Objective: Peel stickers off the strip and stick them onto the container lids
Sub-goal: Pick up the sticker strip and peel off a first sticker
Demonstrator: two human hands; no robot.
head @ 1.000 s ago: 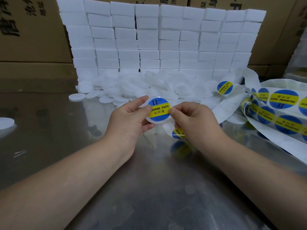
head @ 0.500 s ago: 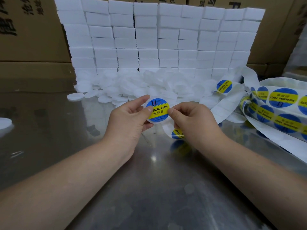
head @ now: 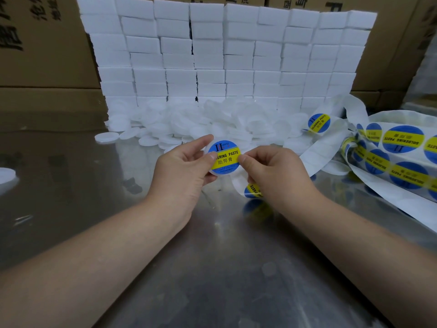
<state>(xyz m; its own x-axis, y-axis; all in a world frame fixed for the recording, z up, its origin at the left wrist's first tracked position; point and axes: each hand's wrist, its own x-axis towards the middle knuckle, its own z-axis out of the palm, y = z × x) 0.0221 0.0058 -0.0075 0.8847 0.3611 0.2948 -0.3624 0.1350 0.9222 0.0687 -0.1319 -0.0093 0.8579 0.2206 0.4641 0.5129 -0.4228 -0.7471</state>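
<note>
A round white lid [head: 212, 172] with a blue and yellow "soldering paste" sticker [head: 225, 156] on its face is held up above the steel table. My left hand [head: 184, 171] grips the lid at its left rim, thumb on the sticker's left edge. My right hand [head: 272, 171] pinches the lid's right side, thumb pressing on the sticker, and its lower fingers hold the white sticker strip [head: 251, 190], which runs off to the right. A heap of bare white lids [head: 189, 124] lies behind the hands.
A wall of stacked white blocks [head: 224, 55] stands behind the lid heap, with cardboard boxes [head: 42, 43] around it. Coils of sticker strip [head: 397, 157] pile up at the right. One loose lid [head: 7, 175] lies at the left edge of the table [head: 212, 268].
The hands and lid have barely moved. My two thumbs have slid a little over the sticker on the lid.
</note>
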